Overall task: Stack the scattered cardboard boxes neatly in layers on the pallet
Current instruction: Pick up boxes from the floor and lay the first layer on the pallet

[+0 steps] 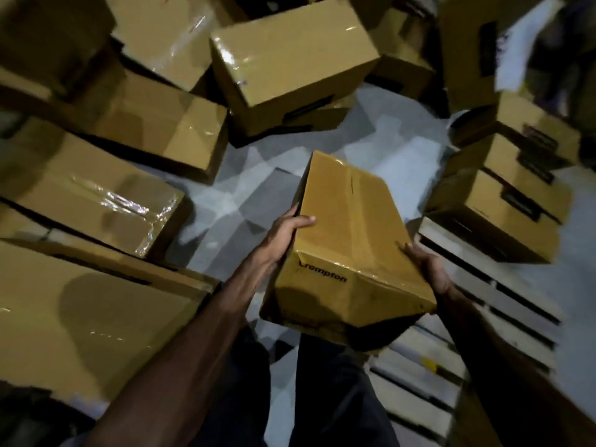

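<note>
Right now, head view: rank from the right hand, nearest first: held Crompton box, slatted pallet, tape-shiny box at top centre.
1. Held Crompton cardboard box: gripped by the right hand.
2. Pale slatted pallet: just below, right.
3. Tape-shiny brown box: top centre, farthest.

A strip of pale grey floor (245, 201) is open in the middle, and it runs toward the far boxes. On its left, taped brown cardboard boxes (96, 201) lie close together and block that side. A tilted brown cardboard box (290, 66) closes the far end. On the right, three stacked brown boxes (503, 195) stand at the far part of the slatted wooden pallet (483, 298); its nearer slats are bare.
</note>
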